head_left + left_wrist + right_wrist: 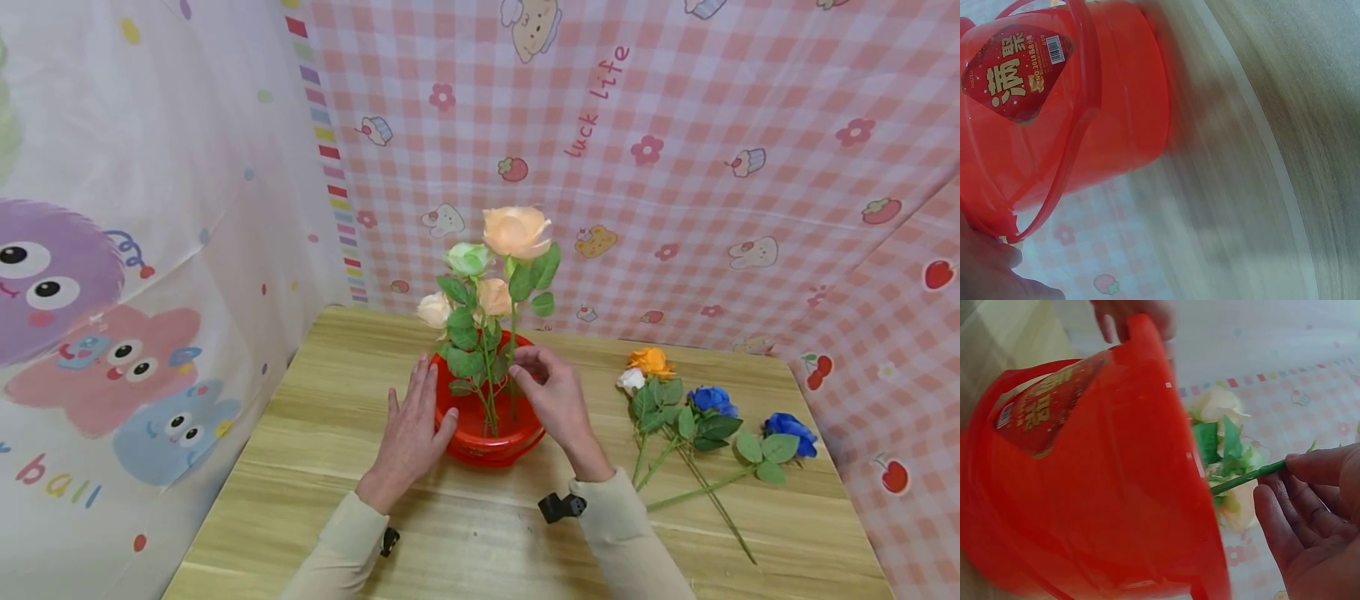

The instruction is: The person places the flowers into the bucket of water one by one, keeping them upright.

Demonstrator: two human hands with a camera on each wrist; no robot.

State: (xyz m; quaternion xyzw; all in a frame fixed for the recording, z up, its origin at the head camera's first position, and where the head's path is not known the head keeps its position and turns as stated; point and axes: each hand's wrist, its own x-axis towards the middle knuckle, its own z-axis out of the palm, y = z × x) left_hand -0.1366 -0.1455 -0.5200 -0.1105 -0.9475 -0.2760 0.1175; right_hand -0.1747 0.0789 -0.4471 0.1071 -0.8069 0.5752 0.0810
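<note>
Evidently mid-arrangement, the right grip (552,396) pinches the stem (1241,482) of a tall peach rose (517,232) in the red bucket (491,452), the left grip (411,429) straight-fingered against it; settling the stem likely comes next.

The bucket (491,455) is red, the tallest rose (517,232) peach, the backdrop (480,50) checked pink-and-white.

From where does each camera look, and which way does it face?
Head: on the head, facing forward, down at the red bucket; left hand, right hand, sleeves show.
Left wrist: on that wrist, facing the bucket's side; left hand partly shows.
Right wrist: on that wrist, facing the bucket and green stem; both hands show.
Shared: both wrist views show the bucket's label.
</note>
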